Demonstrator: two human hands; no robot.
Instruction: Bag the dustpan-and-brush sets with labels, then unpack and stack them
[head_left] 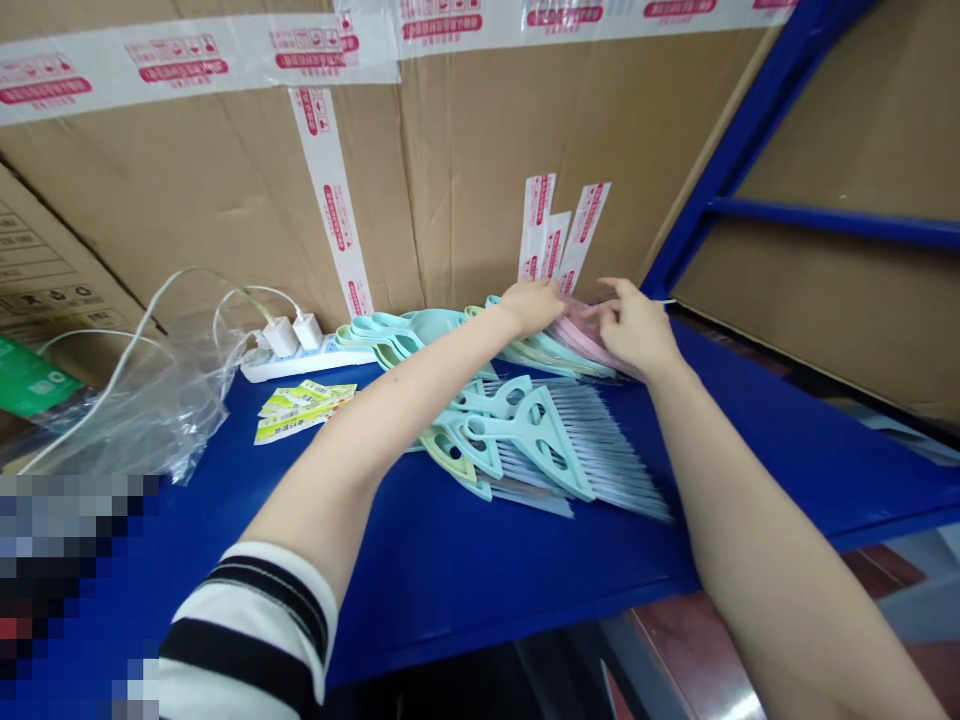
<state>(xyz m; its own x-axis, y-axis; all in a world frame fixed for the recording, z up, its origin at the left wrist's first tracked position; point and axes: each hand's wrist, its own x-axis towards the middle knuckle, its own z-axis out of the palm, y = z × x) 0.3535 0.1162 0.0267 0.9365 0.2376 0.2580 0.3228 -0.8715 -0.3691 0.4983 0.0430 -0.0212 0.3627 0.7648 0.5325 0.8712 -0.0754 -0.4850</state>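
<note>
My left hand [532, 305] reaches over the back of a pile of small dustpans, its fingers curled down and their tips hidden. Beside it my right hand [637, 330] is spread, index finger stretched out and thumb apart, close to a pink dustpan [581, 338]. The pink piece looks glossy, as if under clear plastic. Mint dustpans [431, 325] lie stacked to the left, partly behind my left forearm. In front of them, mint hand brushes [536, 435] with pale bristles overlap in a heap, a yellowish one among them.
All this lies on a blue tabletop [465, 570]. A white power strip [322, 362] with plugged-in chargers, yellow labels [304, 405] and crumpled clear plastic [161, 400] are at the left. Behind stands a large cardboard box [465, 130] with tape strips [585, 235] stuck on; a blue frame [757, 120] rises at the right.
</note>
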